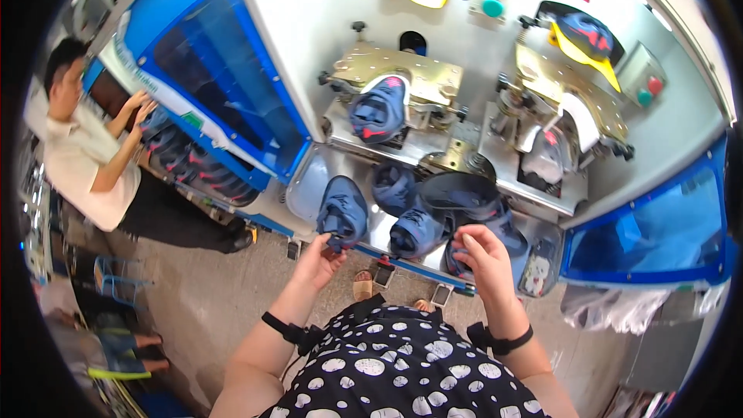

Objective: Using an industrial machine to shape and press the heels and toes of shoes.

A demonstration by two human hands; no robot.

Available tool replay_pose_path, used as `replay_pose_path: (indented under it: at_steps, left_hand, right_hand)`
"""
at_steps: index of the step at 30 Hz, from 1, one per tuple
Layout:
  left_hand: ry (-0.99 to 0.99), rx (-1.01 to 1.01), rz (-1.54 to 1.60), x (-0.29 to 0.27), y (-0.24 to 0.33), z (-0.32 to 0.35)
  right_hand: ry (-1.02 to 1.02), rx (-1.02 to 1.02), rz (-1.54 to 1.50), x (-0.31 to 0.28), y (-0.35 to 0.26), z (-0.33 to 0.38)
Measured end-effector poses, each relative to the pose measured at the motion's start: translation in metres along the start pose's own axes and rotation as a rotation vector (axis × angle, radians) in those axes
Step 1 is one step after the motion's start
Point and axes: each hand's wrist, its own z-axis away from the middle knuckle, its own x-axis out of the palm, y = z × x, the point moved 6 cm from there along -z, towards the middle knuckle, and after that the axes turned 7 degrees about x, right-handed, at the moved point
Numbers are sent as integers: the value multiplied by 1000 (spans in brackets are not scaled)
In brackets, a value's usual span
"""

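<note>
Fronting a metal shelf (374,221) above grey floor (205,286), left hand (318,263) pinches a blue shoe (344,205), right hand (487,262) loose.

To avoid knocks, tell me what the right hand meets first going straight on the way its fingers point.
Most likely the blue shoe just to the left of the right hand, though this view leaves the depth unclear.
</note>
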Motion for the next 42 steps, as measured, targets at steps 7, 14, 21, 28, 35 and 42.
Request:
replay_pose_path:
  at_steps: [7, 14, 21, 28, 35, 42]
  left_hand:
    - [4, 135, -52, -44, 58, -71]
    - [180, 238, -325, -51, 81, -90]
    - [84, 765, -745, -11, 131, -71]
    - [-404, 530, -686, 61, 148, -83]
    - [-613, 88, -306, 165, 141, -113]
    - [-543, 0, -432, 168, 135, -133]
  right_hand:
    - [-68, -7, 170, 22, 4, -16]
    - [-25, -507, 693, 115, -50, -60]
    - [206, -840, 1275, 205, -65, -135]
    - [423, -577, 1385, 204, -47, -159]
    - [139, -927, 1195, 235, -2, -98]
    - [-246, 377, 973, 117, 193, -75]
